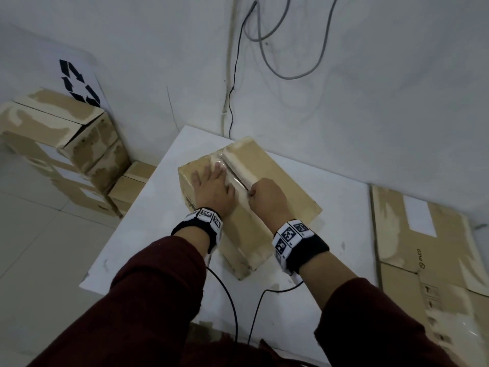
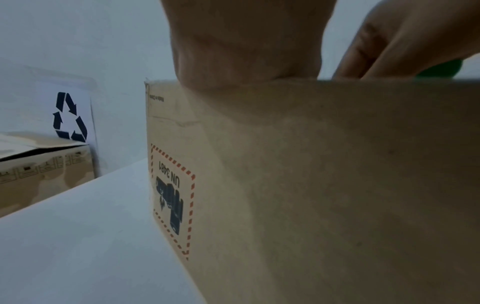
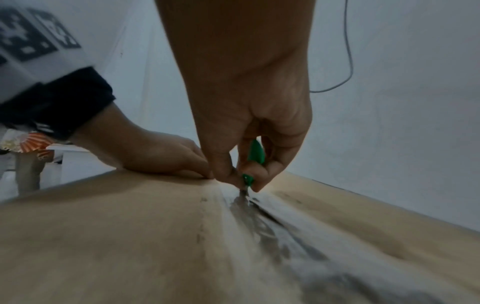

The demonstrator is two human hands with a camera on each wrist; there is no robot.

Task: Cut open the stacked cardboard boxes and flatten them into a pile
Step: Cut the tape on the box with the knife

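Observation:
A closed cardboard box (image 1: 277, 181) lies on the white table (image 1: 164, 234), its taped centre seam (image 1: 235, 176) running away from me. My left hand (image 1: 211, 184) presses flat on the box top left of the seam, fingers straight. My right hand (image 1: 264, 194) is curled round a green-handled cutter (image 3: 255, 153), whose blade tip (image 3: 244, 192) meets the seam. The seam beyond the hand looks slit in the head view. In the left wrist view the box side (image 2: 324, 185) carries a UN 3481 label (image 2: 172, 201), and the left palm (image 2: 246, 41) rests on the top edge.
Stacked cardboard boxes (image 1: 60, 139) stand on the floor at the left, under a recycling sign (image 1: 79, 83) on the wall. Flattened cardboard (image 1: 428, 260) lies on the floor at the right. Cables (image 1: 264, 43) hang down the wall behind the table.

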